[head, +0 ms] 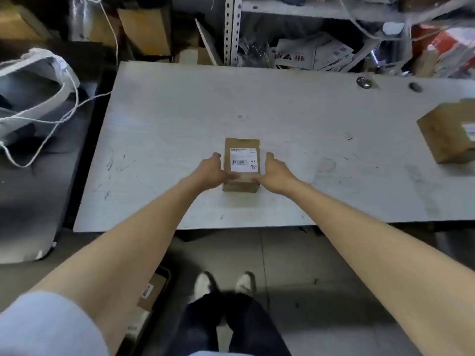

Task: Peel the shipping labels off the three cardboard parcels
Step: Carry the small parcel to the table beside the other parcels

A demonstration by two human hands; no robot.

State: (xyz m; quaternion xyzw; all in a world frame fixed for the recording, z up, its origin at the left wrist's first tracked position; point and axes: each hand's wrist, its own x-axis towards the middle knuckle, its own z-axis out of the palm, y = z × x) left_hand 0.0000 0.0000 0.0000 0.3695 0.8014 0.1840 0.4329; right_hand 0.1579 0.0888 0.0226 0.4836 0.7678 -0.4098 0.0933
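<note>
Label on parcel reads "MX" and "MXRL".

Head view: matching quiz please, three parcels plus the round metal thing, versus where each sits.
Things:
1. smallest parcel
2. parcel cut by the frame
3. parcel behind the left forearm
4. round metal object

Places:
A. table far edge
B. near the floor, below the table
C. between left hand and right hand
D. table's right end

Pairs: 1-C, 2-D, 3-B, 4-A
</note>
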